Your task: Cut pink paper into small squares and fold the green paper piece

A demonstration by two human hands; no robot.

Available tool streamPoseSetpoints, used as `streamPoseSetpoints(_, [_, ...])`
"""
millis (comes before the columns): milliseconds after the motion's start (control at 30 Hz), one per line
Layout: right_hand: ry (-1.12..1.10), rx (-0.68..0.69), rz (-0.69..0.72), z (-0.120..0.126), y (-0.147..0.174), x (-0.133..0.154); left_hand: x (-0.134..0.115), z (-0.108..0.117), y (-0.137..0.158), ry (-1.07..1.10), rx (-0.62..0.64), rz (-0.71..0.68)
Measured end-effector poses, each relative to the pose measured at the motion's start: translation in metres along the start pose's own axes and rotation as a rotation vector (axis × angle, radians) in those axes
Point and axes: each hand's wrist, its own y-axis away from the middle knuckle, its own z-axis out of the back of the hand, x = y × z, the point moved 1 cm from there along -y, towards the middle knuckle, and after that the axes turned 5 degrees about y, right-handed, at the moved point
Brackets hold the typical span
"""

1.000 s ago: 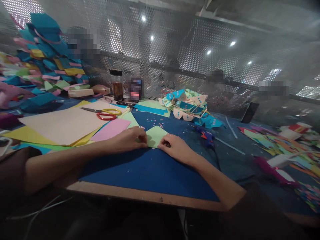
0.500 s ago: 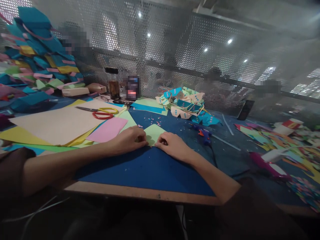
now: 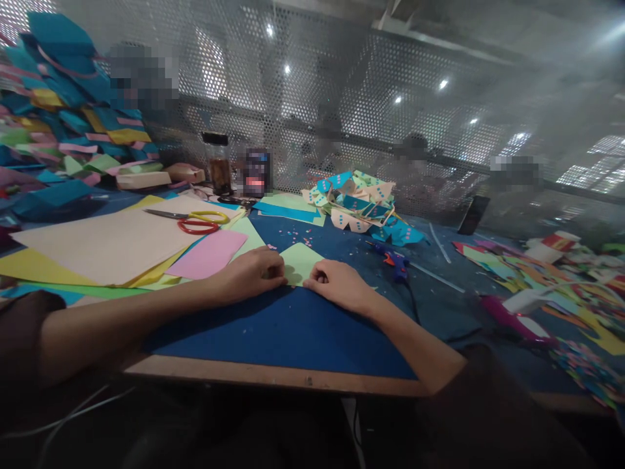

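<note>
Green sheet (image 3: 299,256) lies on the blue worktop (image 3: 273,332), between both hands. Left hand (image 3: 249,273): grip pinching the sheet's edge at 8 o'clock. Right hand (image 3: 339,285): grip likewise pinching, at 4 o'clock. Around the sheet — pink sheet (image 3: 209,254) at 9, scissors (image 3: 189,217) at 10, dotted paper shapes (image 3: 361,206) at 1, glue gun (image 3: 399,262) at 3.

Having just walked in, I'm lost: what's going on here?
A person's left hand and right hand touch the near part of a light green paper on the blue tabletop; whether they pinch it is unclear. Scissors lie on a cream sheet to the left, and a blue glue gun lies to the right.
</note>
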Motion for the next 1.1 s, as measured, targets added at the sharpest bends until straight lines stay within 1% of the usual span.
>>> streamPoseSetpoints(133, [-0.002, 0.019, 0.016, 0.000, 0.000, -0.003, 0.000, 0.000, 0.001, 0.028, 0.012, 0.008])
streamPoseSetpoints(333, [0.019, 0.030, 0.024, 0.001, -0.001, -0.007, -0.002, -0.001, 0.003, 0.068, 0.016, -0.118])
streamPoseSetpoints(533, [0.021, 0.053, -0.002, 0.004, -0.001, -0.009, 0.003, -0.003, 0.004, 0.061, 0.045, -0.177])
streamPoseSetpoints(733, [0.013, 0.070, 0.004, 0.008, 0.001, -0.010, 0.005, -0.003, 0.004, 0.020, 0.061, -0.208])
streamPoseSetpoints(1100, [0.008, 0.119, 0.010, 0.014, 0.002, -0.017, -0.002, 0.001, 0.002, 0.043, 0.068, -0.202])
